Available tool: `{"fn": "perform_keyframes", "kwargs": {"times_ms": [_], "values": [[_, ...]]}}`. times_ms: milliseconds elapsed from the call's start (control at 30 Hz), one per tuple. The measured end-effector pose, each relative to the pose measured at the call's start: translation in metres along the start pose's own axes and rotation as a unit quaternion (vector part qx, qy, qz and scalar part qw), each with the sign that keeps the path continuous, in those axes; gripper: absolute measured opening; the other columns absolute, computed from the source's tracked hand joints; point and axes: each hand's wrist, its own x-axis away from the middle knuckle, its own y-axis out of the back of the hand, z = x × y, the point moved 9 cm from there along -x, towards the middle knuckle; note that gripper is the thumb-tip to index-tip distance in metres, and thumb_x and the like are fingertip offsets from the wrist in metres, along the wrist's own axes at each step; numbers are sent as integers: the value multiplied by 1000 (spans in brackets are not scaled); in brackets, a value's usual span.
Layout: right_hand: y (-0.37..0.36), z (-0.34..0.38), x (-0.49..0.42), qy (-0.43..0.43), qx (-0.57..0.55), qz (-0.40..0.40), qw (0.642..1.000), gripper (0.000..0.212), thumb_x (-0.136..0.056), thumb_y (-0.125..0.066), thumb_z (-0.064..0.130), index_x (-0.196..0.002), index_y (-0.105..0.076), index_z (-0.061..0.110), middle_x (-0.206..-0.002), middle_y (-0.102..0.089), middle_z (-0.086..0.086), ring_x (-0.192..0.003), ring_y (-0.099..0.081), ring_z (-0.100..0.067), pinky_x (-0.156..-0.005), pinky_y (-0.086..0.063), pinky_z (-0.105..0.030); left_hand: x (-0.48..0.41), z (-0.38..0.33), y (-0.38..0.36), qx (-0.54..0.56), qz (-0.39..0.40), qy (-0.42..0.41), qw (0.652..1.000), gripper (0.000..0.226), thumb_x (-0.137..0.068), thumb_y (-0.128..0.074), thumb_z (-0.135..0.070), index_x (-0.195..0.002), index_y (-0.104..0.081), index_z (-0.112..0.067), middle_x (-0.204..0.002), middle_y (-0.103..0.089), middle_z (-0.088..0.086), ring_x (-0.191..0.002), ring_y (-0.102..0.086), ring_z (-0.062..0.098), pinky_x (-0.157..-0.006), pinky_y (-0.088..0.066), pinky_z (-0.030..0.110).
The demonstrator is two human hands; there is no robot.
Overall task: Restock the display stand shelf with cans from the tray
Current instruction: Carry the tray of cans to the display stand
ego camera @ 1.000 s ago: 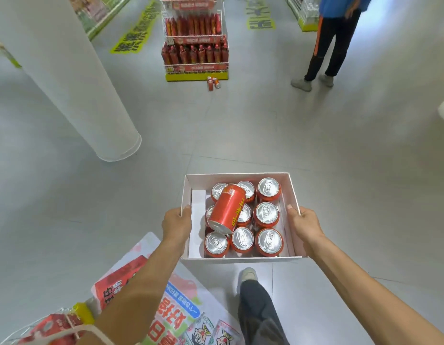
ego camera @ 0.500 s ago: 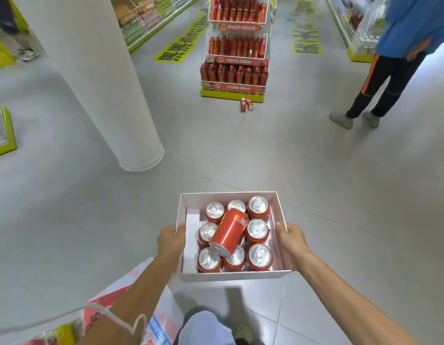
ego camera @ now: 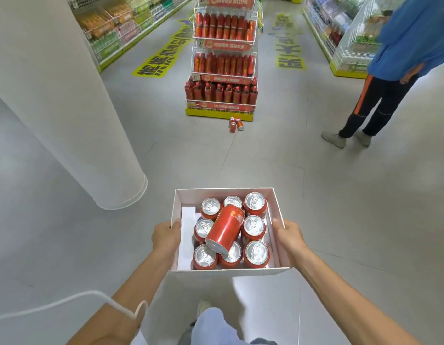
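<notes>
Head view: tray carried toward the stand, shelf not yet restocked.
Left hand [ego camera: 165, 236] and right hand [ego camera: 289, 235] grip the tray [ego camera: 226, 191] by its opposite side walls, thumbs hooked over the rims and the other fingers hidden beneath, a hold that likely keeps the load level. Cans [ego camera: 256, 253] stand upright inside, packed rightward; a loose can [ego camera: 226, 230] lies tilted across their tops and could roll if the tray tips. The stand [ego camera: 223, 70] is well apart, straight ahead, with floor cans [ego camera: 234, 124] at its foot. A pillar [ego camera: 66, 108] and a person [ego camera: 390, 83] flank the path.
</notes>
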Motion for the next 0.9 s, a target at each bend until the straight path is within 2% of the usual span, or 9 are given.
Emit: {"fn": "perform_keyframes", "kwargs": {"times_ms": [133,200,300,433,533,667,900], "values": [[-22,60,-48,-1,-12,-11,1000,38,-106,-51,32,-75,-64,14,-78,-69,0,-75,-63,-19,-71,-49,-32,-68,-54,1,-6,7,-11,1000,44,-101,-53,-23,-61,-36,-14,-61,-38,5,-60,-34,21,-57,-23,31],[-34,84,-74,-2,-16,-9,1000,38,-106,-52,33,-76,-65,14,-79,-70,0,-74,-64,-19,-70,-49,-31,-99,-79,-2,-6,14,-9,1000,39,-100,-53,-24,-66,-38,-13,-64,-39,7,-65,-36,21,-59,-24,31],[-50,118,-124,-6,-11,-11,1000,37,-105,-52,33,-79,-68,12,-81,-71,-1,-77,-63,-20,-73,-48,-32,-148,-113,-10,-4,7,-9,1000,43,-100,-53,-22,-61,-37,-14,-62,-40,6,-63,-38,22,-59,-25,32],[-75,162,-202,-12,-6,0,1000,36,-105,-52,34,-88,-73,11,-84,-74,-1,-75,-67,-15,-63,-48,-26,-211,-152,-30,0,7,1,1000,42,-102,-52,-22,-62,-44,-10,-62,-47,6,-58,-41,21,-55,-28,31],[-96,201,-272,-4,3,12,1000,36,-105,-53,34,-88,-74,11,-85,-75,-2,-80,-70,-21,-66,-49,-29,-272,-183,-52,13,-3,13,1000,45,-101,-54,-21,-60,-40,-11,-59,-43,6,-59,-38,23,-56,-26,32],[-111,255,-355,4,27,28,999,40,-102,-53,35,-73,-68,13,-77,-74,-3,-74,-68,-25,-74,-57,-38,-345,-223,-77,23,-18,29,999,44,-100,-57,-26,-60,-46,-10,-60,-49,8,-61,-45,23,-60,-33,32],[-129,364,-483,32,33,47,998,42,-104,-51,34,-70,-65,14,-72,-69,1,-72,-63,-22,-68,-47,-32,-446,-329,-108,37,-44,29,998,47,-99,-58,-29,-57,-48,-9,-61,-52,8,-62,-47,25,-59,-34,33]]}}
